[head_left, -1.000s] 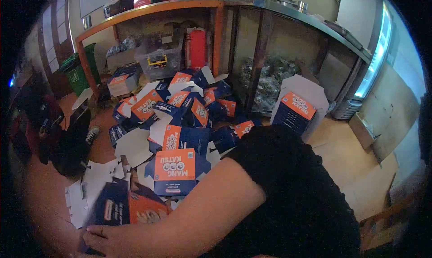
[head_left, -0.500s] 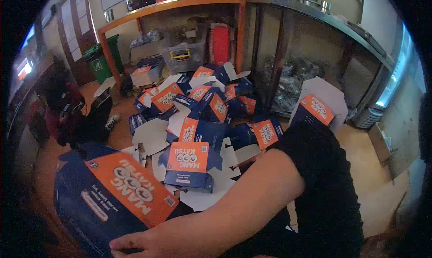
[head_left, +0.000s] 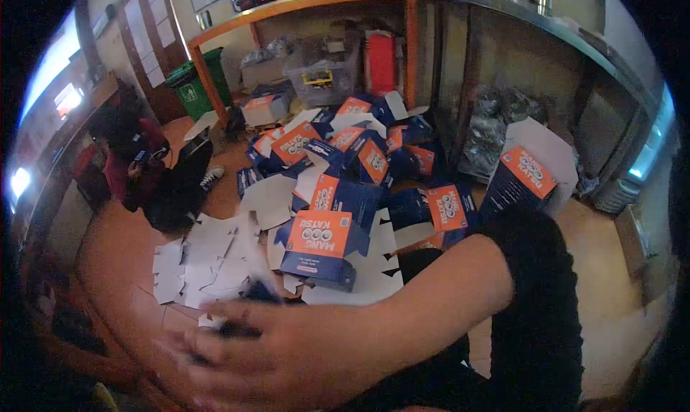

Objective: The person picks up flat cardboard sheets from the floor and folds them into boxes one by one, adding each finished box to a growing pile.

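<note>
Low in the view, near the bottom edge, the right hand (head_left: pixel 266 351) is seen blurred, fingers spread; something dark (head_left: pixel 248 308) shows just above the knuckles, but whether it is gripped cannot be told. No left hand is visible. Beyond the hand, white card blanks (head_left: pixel 208 265) lie scattered on the floor (head_left: pixel 122 247). Just past them a folded box (head_left: pixel 318 248), orange on top and blue at the sides, sits on more blanks. Behind it a pile of boxes (head_left: pixel 345 150) is heaped against an orange shelf frame (head_left: pixel 411 49). Another person (head_left: pixel 136 164) is seated at the far left, near a green bin (head_left: pixel 192 90)
</note>
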`<state>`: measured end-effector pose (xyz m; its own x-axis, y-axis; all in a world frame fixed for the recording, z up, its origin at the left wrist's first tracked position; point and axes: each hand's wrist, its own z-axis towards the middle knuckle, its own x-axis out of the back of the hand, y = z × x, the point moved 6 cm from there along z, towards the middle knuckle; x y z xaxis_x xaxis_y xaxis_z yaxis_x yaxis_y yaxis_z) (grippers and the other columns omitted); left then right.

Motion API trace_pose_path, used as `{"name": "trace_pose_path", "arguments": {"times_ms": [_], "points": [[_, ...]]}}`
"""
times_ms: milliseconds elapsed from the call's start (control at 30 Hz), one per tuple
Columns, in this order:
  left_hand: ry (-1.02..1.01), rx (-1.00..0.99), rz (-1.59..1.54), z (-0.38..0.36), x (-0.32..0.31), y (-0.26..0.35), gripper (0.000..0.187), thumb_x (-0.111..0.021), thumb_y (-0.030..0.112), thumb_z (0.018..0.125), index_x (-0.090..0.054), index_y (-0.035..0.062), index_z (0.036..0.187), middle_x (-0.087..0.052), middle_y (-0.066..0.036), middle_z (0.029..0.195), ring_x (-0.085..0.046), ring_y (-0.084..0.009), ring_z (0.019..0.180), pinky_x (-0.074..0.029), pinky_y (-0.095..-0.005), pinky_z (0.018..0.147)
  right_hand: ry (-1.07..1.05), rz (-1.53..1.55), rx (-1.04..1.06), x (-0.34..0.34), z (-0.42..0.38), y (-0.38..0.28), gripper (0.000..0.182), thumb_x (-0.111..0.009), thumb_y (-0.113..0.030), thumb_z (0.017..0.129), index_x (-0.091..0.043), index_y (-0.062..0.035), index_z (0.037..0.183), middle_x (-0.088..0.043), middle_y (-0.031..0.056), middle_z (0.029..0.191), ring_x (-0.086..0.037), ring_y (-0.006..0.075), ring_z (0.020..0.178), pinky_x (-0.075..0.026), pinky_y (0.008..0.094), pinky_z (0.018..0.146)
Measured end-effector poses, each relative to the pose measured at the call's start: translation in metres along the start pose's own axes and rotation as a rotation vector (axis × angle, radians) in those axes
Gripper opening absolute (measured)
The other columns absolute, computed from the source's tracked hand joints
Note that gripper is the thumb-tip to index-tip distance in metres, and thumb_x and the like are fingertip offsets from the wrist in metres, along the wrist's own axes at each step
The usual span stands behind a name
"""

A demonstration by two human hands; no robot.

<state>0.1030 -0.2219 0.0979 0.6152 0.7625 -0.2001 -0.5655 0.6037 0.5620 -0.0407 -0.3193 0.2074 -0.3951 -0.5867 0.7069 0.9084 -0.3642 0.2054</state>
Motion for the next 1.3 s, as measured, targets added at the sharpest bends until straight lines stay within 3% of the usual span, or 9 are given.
{"name": "trace_pose_path", "arguments": {"times_ms": [100, 300, 400, 567, 633, 767, 1067, 1167, 1300], "points": [[-0.205, -0.029, -0.111, -0.008, -0.024, 0.029, 0.026, -0.054, 0.026, 0.083, -0.06, 0.0012, 0.087, -0.063, -0.01, 0.068, -0.06, -0.0223, 0.069, -0.043, -0.0348, 0.063, 0.079, -0.123, -0.183, 0.01, -0.016, 0.024, 0.039, -0.047, -0.029, 0.078, -0.047, -0.0104, 0.112, -0.046, 0.0127, 0.112, -0.047, 0.0277, 0.102, -0.028, 0.0558, 0.094], [-0.443, 0.149, 0.335, -0.045, -0.043, 0.033, 0.022, -0.061, 0.025, 0.078, -0.062, 0.0027, 0.076, -0.063, -0.012, 0.073, -0.06, -0.0234, 0.071, -0.043, -0.0344, 0.067, -0.566, -0.009, -0.63, -0.051, -0.101, 0.053, 0.031, -0.047, -0.04, 0.083, -0.051, -0.0128, 0.098, -0.058, 0.0058, 0.067, -0.058, 0.0258, 0.066, -0.042, 0.0383, 0.062], [-0.559, 0.22, 0.717, -0.059, -0.074, -0.003, 0.023, -0.067, 0.017, 0.073, -0.061, 0.0039, 0.092, -0.053, -0.019, 0.107, -0.055, -0.0251, 0.091, -0.043, -0.0347, 0.08, -0.693, 0.015, -0.686, -0.069, -0.133, 0.047, 0.023, -0.05, -0.029, 0.081, -0.053, -0.0121, 0.096, -0.059, 0.0072, 0.069, -0.059, 0.025, 0.069, -0.041, 0.0377, 0.064], [-0.275, 0.915, -0.079, -0.111, -0.097, -0.052, 0.065, -0.063, 0.015, 0.077, -0.03, 0.012, 0.133, -0.048, -0.016, 0.117, -0.052, -0.0208, 0.095, -0.044, -0.0345, 0.081, -0.659, -0.054, -0.634, -0.068, -0.138, 0.028, 0.019, -0.055, -0.017, 0.075, -0.058, -0.0134, 0.093, -0.061, 0.0072, 0.071, -0.06, 0.0248, 0.071, -0.038, 0.037, 0.068], [-0.526, 1.101, 0.069, -0.127, -0.097, -0.061, 0.06, -0.059, 0.018, 0.081, -0.028, 0.0066, 0.131, -0.046, -0.015, 0.122, -0.049, -0.0225, 0.104, -0.039, -0.0351, 0.089, -0.504, 0.073, -0.636, -0.048, -0.128, 0.022, 0.022, -0.058, -0.014, 0.072, -0.058, -0.0096, 0.094, -0.057, 0.0088, 0.072, -0.055, 0.0261, 0.071, -0.037, 0.0364, 0.069], [-0.531, 0.947, 0.058, -0.138, -0.087, -0.074, 0.051, -0.056, 0.018, 0.084, -0.035, 0.0104, 0.13, -0.058, -0.012, 0.102, -0.056, -0.0153, 0.086, -0.046, -0.0293, 0.077, 0.138, -0.045, -0.762, -0.001, -0.169, 0.016, 0.022, -0.06, -0.013, 0.073, -0.058, -0.0038, 0.093, -0.052, 0.0116, 0.08, -0.051, 0.0227, 0.079, -0.038, 0.034, 0.072], [-0.565, 0.769, 0.286, -0.116, -0.096, -0.054, 0.028, -0.056, 0.024, 0.084, -0.056, 0.0007, 0.101, -0.063, -0.007, 0.087, -0.059, -0.0137, 0.079, -0.046, -0.0285, 0.07, 0.249, 0.938, -1.289, -0.062, -0.246, 0.006, 0.026, -0.069, -0.015, 0.068, -0.059, -0.0035, 0.089, -0.054, 0.0119, 0.098, -0.053, 0.0203, 0.086, -0.042, 0.0311, 0.078], [-0.532, 0.771, 0.321, -0.132, -0.102, -0.073, 0.03, -0.053, 0.027, 0.085, -0.058, 0.0002, 0.097, -0.063, -0.01, 0.085, -0.06, -0.0164, 0.077, -0.046, -0.0297, 0.069, 0.112, 0.698, -0.948, -0.045, -0.237, 0.001, 0.035, -0.068, -0.014, 0.072, -0.052, 0.0, 0.1, -0.047, 0.0115, 0.109, -0.048, 0.0189, 0.101, -0.036, 0.0291, 0.087], [-0.447, 0.784, 0.289, -0.137, -0.103, -0.081, 0.03, -0.05, 0.027, 0.087, -0.059, -0.0001, 0.096, -0.063, -0.012, 0.086, -0.06, -0.0191, 0.079, -0.046, -0.0318, 0.07, 0.016, 0.479, -1.125, -0.063, -0.268, 0.004, 0.03, -0.071, -0.009, 0.068, -0.056, -0.0006, 0.093, -0.051, 0.01, 0.1, -0.052, 0.0198, 0.093, -0.04, 0.0305, 0.082]]}}
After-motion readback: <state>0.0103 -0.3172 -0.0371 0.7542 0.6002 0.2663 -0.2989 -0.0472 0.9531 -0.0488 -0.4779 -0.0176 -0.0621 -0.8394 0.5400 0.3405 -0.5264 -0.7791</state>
